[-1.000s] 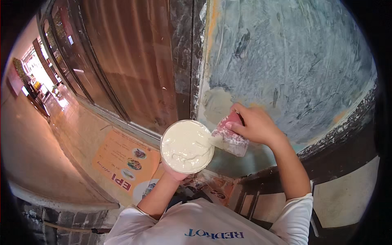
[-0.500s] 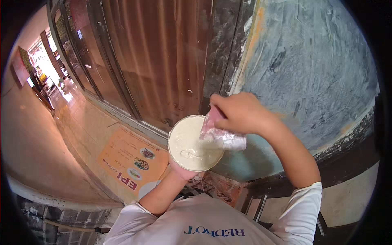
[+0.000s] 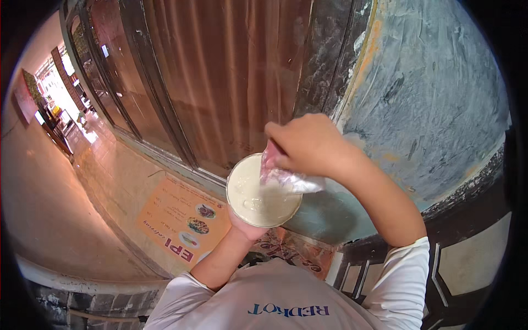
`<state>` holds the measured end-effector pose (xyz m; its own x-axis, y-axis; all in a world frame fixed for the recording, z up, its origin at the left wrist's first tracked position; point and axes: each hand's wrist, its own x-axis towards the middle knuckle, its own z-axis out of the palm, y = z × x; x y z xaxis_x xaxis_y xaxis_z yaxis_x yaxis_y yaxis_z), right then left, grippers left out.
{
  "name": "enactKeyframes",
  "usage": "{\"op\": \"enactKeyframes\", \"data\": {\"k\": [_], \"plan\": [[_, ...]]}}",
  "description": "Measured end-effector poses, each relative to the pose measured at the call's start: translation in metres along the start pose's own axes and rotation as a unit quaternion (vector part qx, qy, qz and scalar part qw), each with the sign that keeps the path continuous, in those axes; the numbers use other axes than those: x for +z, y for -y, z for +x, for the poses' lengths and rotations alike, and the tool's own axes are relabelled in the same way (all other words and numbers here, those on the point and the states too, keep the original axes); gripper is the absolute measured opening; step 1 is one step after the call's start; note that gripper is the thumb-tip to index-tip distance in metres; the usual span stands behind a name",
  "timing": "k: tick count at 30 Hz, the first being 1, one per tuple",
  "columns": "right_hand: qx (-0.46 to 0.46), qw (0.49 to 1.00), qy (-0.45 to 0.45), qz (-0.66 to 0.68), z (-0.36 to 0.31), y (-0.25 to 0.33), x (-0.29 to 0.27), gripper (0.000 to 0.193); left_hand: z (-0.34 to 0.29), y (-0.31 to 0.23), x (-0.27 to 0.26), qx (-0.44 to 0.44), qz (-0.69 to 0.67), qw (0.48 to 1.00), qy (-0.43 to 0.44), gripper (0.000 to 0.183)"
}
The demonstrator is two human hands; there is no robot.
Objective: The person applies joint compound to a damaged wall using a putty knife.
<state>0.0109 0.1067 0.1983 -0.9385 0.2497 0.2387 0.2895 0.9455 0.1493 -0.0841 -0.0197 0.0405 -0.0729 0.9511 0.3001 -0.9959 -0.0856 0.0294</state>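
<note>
My left hand (image 3: 248,226) supports a round tub (image 3: 301,208) from below at its near side, with the fingers mostly hidden under it. Smooth cream-coloured paste (image 3: 250,190) fills the tub nearly to the rim. Above its right side, my right hand (image 3: 308,144) is closed on a thin, flat pink piece (image 3: 270,160) with a shiny whitish lower part. That piece slants across the paste, its lower right end reaching past the rim. Whether it touches the paste I cannot tell, and its exact kind is unclear.
A wall (image 3: 423,110) streaked with grey-blue coating rises at the right. Ahead stands a dark-framed glass door (image 3: 231,71) with brown curtains behind it. An orange printed banner (image 3: 165,220) lies below left, and dark metal bars (image 3: 437,275) stand at the lower right.
My right hand and the flat pink piece have shifted slightly left and up over the tub. The view has turned a little; the tub stays in my left hand.
</note>
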Motion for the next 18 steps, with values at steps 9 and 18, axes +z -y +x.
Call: {"op": "enactKeyframes", "data": {"k": [9,18], "plan": [[-0.027,0.998,0.063,0.013,0.013,0.019,0.006,0.041,0.007,-0.013,-0.004,-0.042,-0.012,0.995,0.085,0.057],[-0.011,0.996,0.091,0.018,0.016,0.02,0.001,0.036,0.007,-0.005,0.007,-0.033,-0.041,0.998,0.028,0.055]]}}
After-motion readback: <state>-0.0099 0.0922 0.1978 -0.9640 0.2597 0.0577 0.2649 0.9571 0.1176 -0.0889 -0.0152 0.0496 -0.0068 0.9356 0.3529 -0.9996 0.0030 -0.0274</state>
